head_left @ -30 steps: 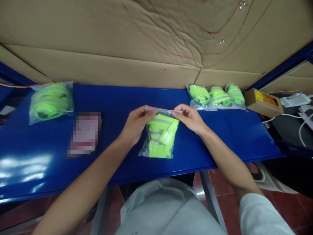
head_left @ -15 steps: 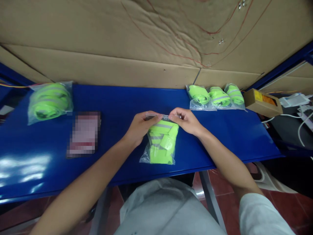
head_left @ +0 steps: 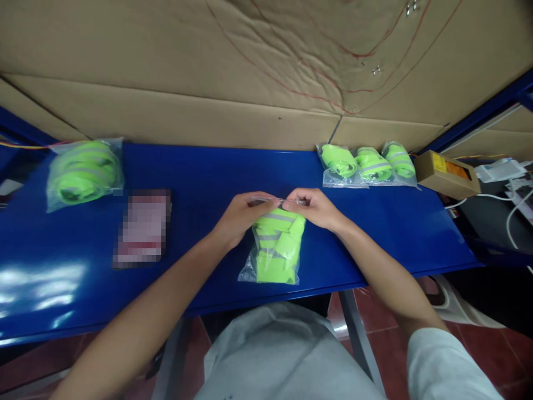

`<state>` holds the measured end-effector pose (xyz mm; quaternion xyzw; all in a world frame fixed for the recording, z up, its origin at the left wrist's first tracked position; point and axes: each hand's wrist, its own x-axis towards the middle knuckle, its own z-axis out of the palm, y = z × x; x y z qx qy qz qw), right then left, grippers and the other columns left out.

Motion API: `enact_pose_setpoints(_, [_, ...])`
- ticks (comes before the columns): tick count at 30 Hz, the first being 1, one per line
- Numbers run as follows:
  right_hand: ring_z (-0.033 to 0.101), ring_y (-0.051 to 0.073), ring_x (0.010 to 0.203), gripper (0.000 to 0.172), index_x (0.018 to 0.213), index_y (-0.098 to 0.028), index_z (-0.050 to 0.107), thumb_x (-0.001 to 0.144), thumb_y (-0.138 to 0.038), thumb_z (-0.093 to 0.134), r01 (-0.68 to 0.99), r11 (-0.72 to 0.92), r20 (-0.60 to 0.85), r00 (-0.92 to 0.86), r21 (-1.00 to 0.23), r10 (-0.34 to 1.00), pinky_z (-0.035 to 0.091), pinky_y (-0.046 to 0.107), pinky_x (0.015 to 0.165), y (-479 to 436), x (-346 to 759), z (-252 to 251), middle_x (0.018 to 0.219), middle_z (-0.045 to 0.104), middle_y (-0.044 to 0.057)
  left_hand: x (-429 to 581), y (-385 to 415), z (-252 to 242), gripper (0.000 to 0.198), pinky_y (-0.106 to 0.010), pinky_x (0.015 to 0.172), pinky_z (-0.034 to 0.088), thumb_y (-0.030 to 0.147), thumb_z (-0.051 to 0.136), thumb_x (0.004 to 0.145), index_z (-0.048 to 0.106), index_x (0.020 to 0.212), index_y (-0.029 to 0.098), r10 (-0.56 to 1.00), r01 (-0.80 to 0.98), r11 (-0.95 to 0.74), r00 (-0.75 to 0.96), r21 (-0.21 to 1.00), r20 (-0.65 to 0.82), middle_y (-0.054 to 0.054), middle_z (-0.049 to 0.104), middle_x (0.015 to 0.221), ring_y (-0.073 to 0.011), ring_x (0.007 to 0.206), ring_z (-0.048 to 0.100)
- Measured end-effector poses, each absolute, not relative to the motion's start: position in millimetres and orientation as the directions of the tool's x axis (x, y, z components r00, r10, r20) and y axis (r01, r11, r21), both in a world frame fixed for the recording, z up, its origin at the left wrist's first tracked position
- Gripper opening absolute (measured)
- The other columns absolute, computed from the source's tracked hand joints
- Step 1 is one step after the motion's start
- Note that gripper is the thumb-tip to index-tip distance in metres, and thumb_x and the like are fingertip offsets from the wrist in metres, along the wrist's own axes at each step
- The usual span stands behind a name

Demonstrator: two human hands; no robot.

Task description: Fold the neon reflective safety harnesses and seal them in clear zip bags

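Across the whole back, a brown wall (head_left: pixel 145 55), creased near the upper middle and marked with thin curving red strands. Below, a glossy blue table (head_left: pixel 216 172), with light glaring off its left part. At the bottom, bulging toward the table's front edge, a pale grey shirt (head_left: pixel 283 355). Under the table, red tiled floor (head_left: pixel 495 355). At the table's back left corner, a big bag (head_left: pixel 85 172), clear, full of rolled yellow-green fabric with grey bands. In the middle, near the table's front edge, the held bag (head_left: pixel 277 253): clear too, with flat-folded fabric of the same colours inside and a slack lower left corner. Lying on the table or slightly lifted: cannot tell. Between these two bags, a dark-edged flat item (head_left: pixel 144 228), its face blurred into blocks. At the top edge of the held bag, left hand (head_left: pixel 245 214) and right hand (head_left: pixel 314 206), both closed in a pinch on the film, thumbs on top and close together near the middle of that edge. At back right, a brown box (head_left: pixel 447 175) with a yellow label, tilted. Just left of it, in a row, three small bags (head_left: pixel 372 165) of rolled fabric. High on the wall, tiny shiny metal bits (head_left: pixel 410 8).
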<state>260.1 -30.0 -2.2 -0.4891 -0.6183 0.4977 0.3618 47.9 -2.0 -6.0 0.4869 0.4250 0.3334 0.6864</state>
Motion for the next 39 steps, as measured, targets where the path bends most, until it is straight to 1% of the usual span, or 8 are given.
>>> enact_pose_setpoints(3, [0.051, 0.011, 0.066, 0.043, 0.085, -0.016, 0.067, 0.083, -0.058, 0.074, 0.253, 0.073, -0.001, -0.281, -0.965, 0.960, 0.039, 0.024, 0.060, -32, 258, -2, 0.075, 0.063, 0.001, 48, -1, -5, 0.039, -0.027, 0.070, 0.047, 0.045, 0.093, 0.063, 0.082, 0.088, 0.018, 0.876, 0.022, 0.270, 0.409, 0.963, -0.255, -0.006, 0.077, 0.086, -0.0169, 0.077, 0.065])
enact_pose_setpoints(12, [0.050, 0.010, 0.065, 0.038, 0.088, -0.017, 0.067, 0.082, -0.053, 0.076, 0.202, 0.091, 0.024, -0.312, -0.975, 0.950, 0.038, 0.024, 0.059, -35, 255, 3, 0.075, 0.062, 0.000, 48, -6, -9, 0.028, -0.025, 0.062, 0.046, 0.043, 0.088, 0.069, 0.082, 0.081, 0.019, 0.921, 0.052, 0.048, 0.383, 0.997, -0.064, -0.005, 0.077, 0.079, -0.0162, 0.070, 0.064])
enact_pose_setpoints(19, [0.052, 0.011, 0.066, 0.037, 0.089, -0.016, 0.067, 0.085, -0.051, 0.074, 0.222, 0.078, 0.009, -0.299, -0.972, 0.954, 0.040, 0.025, 0.062, -33, 256, 2, 0.077, 0.064, 0.001, 46, 0, -6, 0.036, -0.024, 0.073, 0.049, 0.044, 0.088, 0.071, 0.082, 0.098, 0.022, 0.851, 0.048, 0.210, 0.483, 0.977, -0.207, -0.005, 0.078, 0.092, -0.0163, 0.081, 0.067])
enact_pose_setpoints(21, [0.052, 0.011, 0.067, 0.037, 0.089, -0.016, 0.067, 0.085, -0.052, 0.074, 0.220, 0.085, 0.020, -0.284, -0.972, 0.959, 0.040, 0.025, 0.062, -32, 258, 2, 0.077, 0.063, 0.000, 41, 6, -3, 0.037, -0.025, 0.077, 0.049, 0.046, 0.087, 0.073, 0.082, 0.099, 0.022, 0.843, 0.049, 0.205, 0.498, 0.977, -0.202, -0.006, 0.078, 0.095, -0.0168, 0.085, 0.067])
enact_pose_setpoints(23, [0.050, 0.010, 0.065, 0.038, 0.088, -0.016, 0.066, 0.084, -0.054, 0.074, 0.222, 0.097, 0.036, -0.263, -0.970, 0.964, 0.038, 0.024, 0.060, -30, 260, 2, 0.074, 0.062, 0.000, 37, 9, -2, 0.033, -0.025, 0.078, 0.048, 0.048, 0.085, 0.076, 0.082, 0.094, 0.020, 0.865, 0.047, 0.139, 0.481, 0.989, -0.144, -0.006, 0.078, 0.094, -0.0167, 0.085, 0.067])
enact_pose_setpoints(26, [0.048, 0.010, 0.063, 0.039, 0.087, -0.017, 0.066, 0.084, -0.055, 0.075, 0.213, 0.093, 0.037, -0.250, -0.973, 0.968, 0.036, 0.023, 0.057, -30, 262, 3, 0.072, 0.060, -0.001, 35, 8, -4, 0.030, -0.024, 0.070, 0.045, 0.049, 0.083, 0.078, 0.082, 0.088, 0.020, 0.906, 0.063, 0.041, 0.419, 0.997, -0.064, -0.004, 0.076, 0.085, -0.0152, 0.076, 0.063])
enact_pose_setpoints(31, [0.050, 0.010, 0.062, 0.038, 0.089, -0.017, 0.067, 0.081, -0.052, 0.079, 0.185, 0.051, -0.005, -0.291, -0.981, 0.957, 0.037, 0.023, 0.057, -30, 264, 6, 0.072, 0.061, -0.001, 38, 4, -8, 0.029, -0.025, 0.066, 0.042, 0.049, 0.077, 0.084, 0.083, 0.090, 0.022, 0.915, 0.124, -0.134, 0.397, 0.983, 0.074, -0.003, 0.076, 0.082, -0.0158, 0.074, 0.062])
enact_pose_setpoints(39, [0.050, 0.010, 0.060, 0.041, 0.088, -0.017, 0.067, 0.082, -0.056, 0.076, 0.235, 0.064, -0.001, -0.266, -0.970, 0.964, 0.037, 0.023, 0.055, -27, 268, 3, 0.069, 0.063, -0.001, 29, 14, -3, 0.038, -0.025, 0.063, 0.043, 0.054, 0.064, 0.092, 0.083, 0.096, 0.021, 0.813, 0.217, -0.231, 0.578, 0.948, 0.066, -0.002, 0.072, 0.073, -0.0168, 0.067, 0.060])
